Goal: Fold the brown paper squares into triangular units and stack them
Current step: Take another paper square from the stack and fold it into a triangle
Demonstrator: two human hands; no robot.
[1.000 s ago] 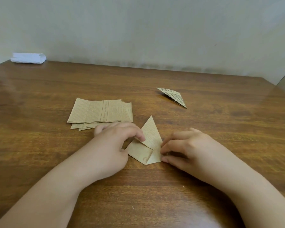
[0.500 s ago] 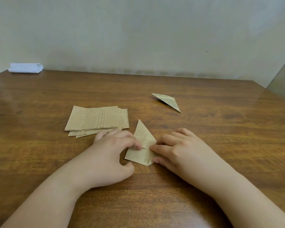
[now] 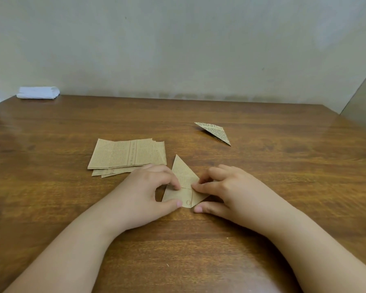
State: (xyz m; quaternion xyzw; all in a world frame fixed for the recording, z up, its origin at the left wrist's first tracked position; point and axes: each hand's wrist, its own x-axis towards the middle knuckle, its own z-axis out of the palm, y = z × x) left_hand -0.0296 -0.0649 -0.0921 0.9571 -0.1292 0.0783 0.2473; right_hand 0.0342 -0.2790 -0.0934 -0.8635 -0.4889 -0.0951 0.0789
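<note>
Half-folded unit (image 3: 185, 185) lay flat on table (image 3: 262, 187) between both hands, apex pointing away. Left hand (image 3: 148, 187) pinched left edge, right hand (image 3: 226, 191) pinched right flap; equally near. Squares (image 3: 125, 155) just left, finished triangle (image 3: 215, 132) far right.
</note>
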